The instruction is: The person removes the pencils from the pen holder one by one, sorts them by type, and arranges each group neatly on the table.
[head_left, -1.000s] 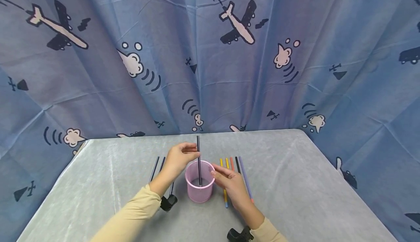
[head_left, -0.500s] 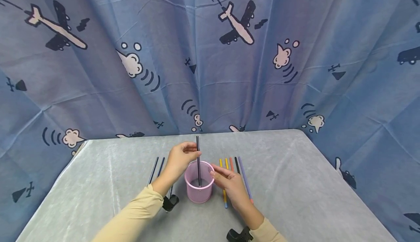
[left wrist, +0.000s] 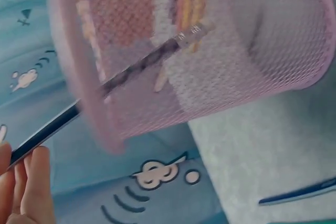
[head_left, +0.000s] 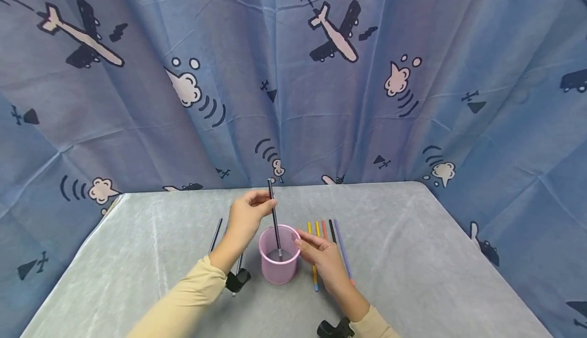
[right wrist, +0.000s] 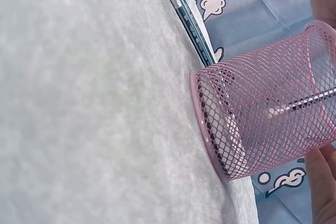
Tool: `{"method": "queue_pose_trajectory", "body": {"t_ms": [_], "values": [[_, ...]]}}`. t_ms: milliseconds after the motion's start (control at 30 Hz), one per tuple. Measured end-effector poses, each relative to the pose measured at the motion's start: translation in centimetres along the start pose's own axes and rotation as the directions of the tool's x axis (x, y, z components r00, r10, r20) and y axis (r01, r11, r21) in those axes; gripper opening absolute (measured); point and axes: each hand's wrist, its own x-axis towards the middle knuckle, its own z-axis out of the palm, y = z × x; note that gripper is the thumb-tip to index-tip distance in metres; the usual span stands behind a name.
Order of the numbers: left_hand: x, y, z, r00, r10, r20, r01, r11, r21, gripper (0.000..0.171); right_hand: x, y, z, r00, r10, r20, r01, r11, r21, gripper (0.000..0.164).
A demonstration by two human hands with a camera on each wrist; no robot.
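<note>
A pink mesh pen cup (head_left: 281,271) stands upright on the table in the head view. My left hand (head_left: 247,221) pinches a dark pencil (head_left: 274,215) near its upper part. The pencil leans left, its metal-and-eraser end (left wrist: 190,35) down inside the cup and its lower tip short of or near the bottom; contact cannot be told. My right hand (head_left: 323,259) holds the cup's right side, thumb at the rim and fingers behind it. In the right wrist view, the mesh wall (right wrist: 273,103) shows the pencil within, with part of the hand at the right edge.
Dark pencils (head_left: 215,234) lie left of the cup, partly hidden by the left arm. To the right lie two yellow sticks (head_left: 315,277), a red one (head_left: 324,228), a black one (head_left: 332,230) and a purple one (head_left: 343,251). A patterned blue curtain (head_left: 293,98) hangs behind the table.
My left hand has risen slightly and shifted left. The pencil, upright before, now tilts left and sits higher, with its metal end showing. My right hand and the cup stay put.
</note>
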Motion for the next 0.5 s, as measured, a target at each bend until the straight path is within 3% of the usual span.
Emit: {"method": "queue_pose_trajectory", "body": {"t_ms": [167, 500], "values": [[0.1, 1.5, -0.8, 0.999, -0.002, -0.04, -0.001, 0.996, -0.088, 0.022, 0.1, 0.0, 0.0, 1.0, -0.002, 0.005, 0.002, 1.0, 0.008, 0.04], [0.5, 3.1, -3.8, 0.997, 0.021, -0.07, -0.029, 0.993, -0.118, 0.022, -0.1, -0.1, 0.0, 1.0, 0.001, -0.008, -0.001, 1.0, 0.0, 0.04]]}}
